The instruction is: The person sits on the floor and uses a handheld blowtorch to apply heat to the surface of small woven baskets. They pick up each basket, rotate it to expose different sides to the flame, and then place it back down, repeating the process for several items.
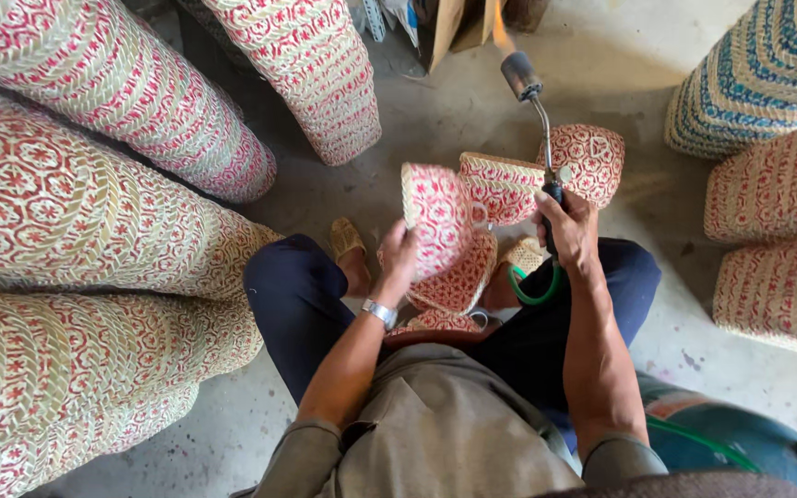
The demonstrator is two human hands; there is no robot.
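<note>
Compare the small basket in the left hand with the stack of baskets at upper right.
The small basket is red and cream; the stack at upper right is blue and cream. The small basket is a single one, held up by the left hand; the stack is nested and lies on its side. Both are woven.

We sat on a grey concrete floor (pixel 472 120), tall stacks of woven baskets (pixel 66 212) around us in daylight.

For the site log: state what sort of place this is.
Likely a basket-weaving workshop or storeroom. Tall stacks of red-patterned woven baskets lie on a bare concrete floor. The left hand holds a small woven basket, while the right hand holds a lit gas torch.
</note>
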